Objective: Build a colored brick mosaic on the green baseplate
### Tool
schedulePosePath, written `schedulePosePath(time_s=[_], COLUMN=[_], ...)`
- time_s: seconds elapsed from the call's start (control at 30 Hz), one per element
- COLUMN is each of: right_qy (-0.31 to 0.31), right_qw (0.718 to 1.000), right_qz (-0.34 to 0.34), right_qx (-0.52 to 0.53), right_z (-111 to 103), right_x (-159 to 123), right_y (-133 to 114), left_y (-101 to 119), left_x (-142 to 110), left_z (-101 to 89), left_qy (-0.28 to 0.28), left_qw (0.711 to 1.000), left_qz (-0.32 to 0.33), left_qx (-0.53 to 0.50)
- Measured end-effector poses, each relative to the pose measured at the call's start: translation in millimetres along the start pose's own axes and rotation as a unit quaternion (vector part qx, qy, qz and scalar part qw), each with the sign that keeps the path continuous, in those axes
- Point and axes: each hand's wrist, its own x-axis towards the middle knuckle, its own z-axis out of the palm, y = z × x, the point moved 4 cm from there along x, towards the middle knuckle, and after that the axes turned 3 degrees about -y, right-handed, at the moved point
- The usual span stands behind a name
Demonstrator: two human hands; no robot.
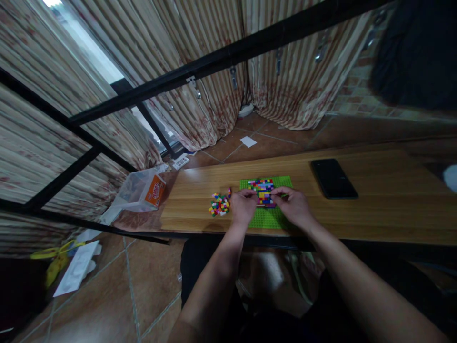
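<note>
A green baseplate (282, 181) lies on the wooden table (374, 209), partly covered with small coloured bricks (262, 185). Both my hands rest on the plate's near part. My left hand (243, 206) has its fingers curled, fingertips pressed at the left edge of the brick patch. My right hand (293, 206) is curled too, fingertips pinched at the patch's right side. What the fingertips hold, if anything, is too small to make out. A loose pile of coloured bricks (219, 205) lies just left of my left hand.
A black phone (333, 178) lies on the table to the right of the plate. A clear plastic box with an orange label (143, 191) sits off the table's left end. Black metal bars cross in front of curtains. Papers and a yellow item lie on the tiled floor.
</note>
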Motion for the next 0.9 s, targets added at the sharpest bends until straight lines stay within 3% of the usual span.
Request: schedulePosePath(time_s=[0.4, 0.5, 0.7, 0.8, 0.9], right_qy=[-0.004, -0.008, -0.019, -0.02, -0.016], right_qw=[1.0, 1.0, 0.998, 0.997, 0.996], right_qz=[-0.001, -0.001, -0.012, -0.025, -0.034], right_qx=[-0.009, -0.019, -0.055, -0.076, -0.083], right_z=[0, -1, -2, -3, -4], right_x=[1, 1, 2, 2, 0], right_y=[12, 13, 14, 13, 11], left_y=[3, -5, -40, -55, -67], left_x=[-2, -5, -6, -5, -1], left_z=[-2.0, -26.6, -101.1, -119.0, -124.1], left_qy=[-0.029, -0.025, -0.023, -0.03, -0.024], left_qw=[0.998, 0.996, 0.966, 0.95, 0.937], left_qz=[0.004, 0.013, -0.023, -0.046, -0.069], left_qx=[0.05, 0.089, 0.255, 0.309, 0.341])
